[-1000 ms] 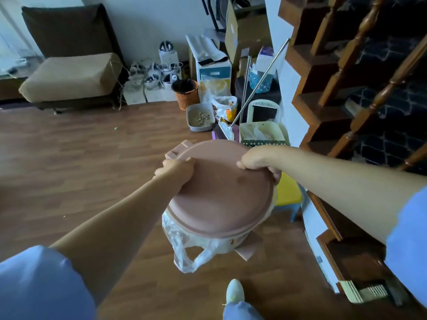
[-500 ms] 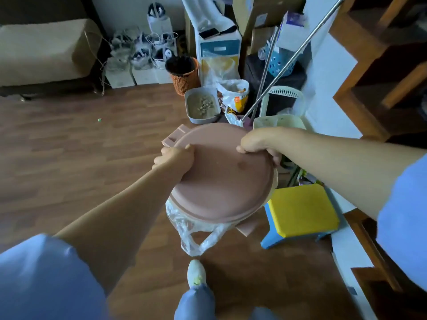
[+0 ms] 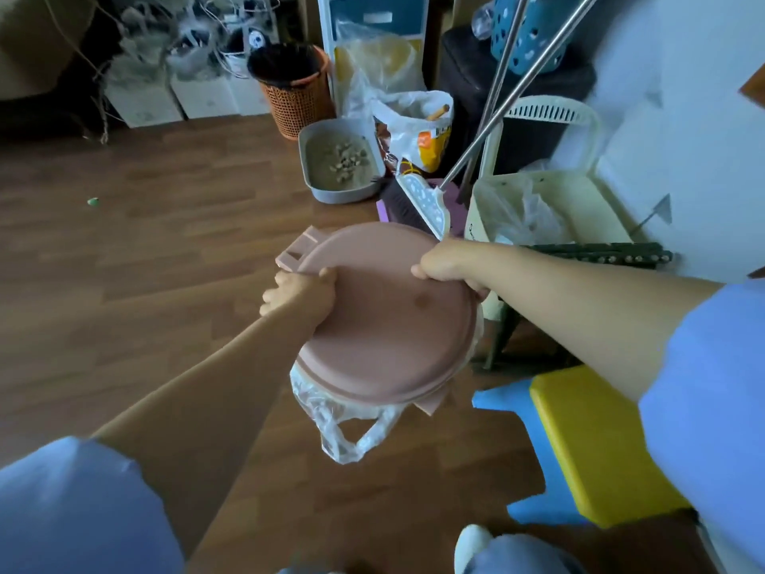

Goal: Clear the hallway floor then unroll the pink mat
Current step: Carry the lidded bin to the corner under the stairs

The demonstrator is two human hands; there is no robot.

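Both hands hold a round pink-lidded bin (image 3: 389, 321) up off the wooden floor (image 3: 136, 250), roughly in the middle of the view. The left hand (image 3: 296, 290) is clenched on the lid's left rim, thumb on top and fingers curled under; the right hand (image 3: 449, 267) grips the far right rim the same way. The lid faces up toward the camera and tilts slightly, its near edge lower; a flat tab handle (image 3: 296, 252) sticks out from the far-left edge, pointing away and left. Being round, the lid shows no clear long axis. A clear plastic bag liner (image 3: 347, 424) hangs out from under the near rim, its loops dangling above the floor. Just beside the bin on the right stands a yellow stool with blue legs (image 3: 596, 445). Beyond are a grey litter tray (image 3: 337, 165), an orange basket (image 3: 296, 91) and a cream bin (image 3: 550, 205) against the wall. No pink mat can be made out.
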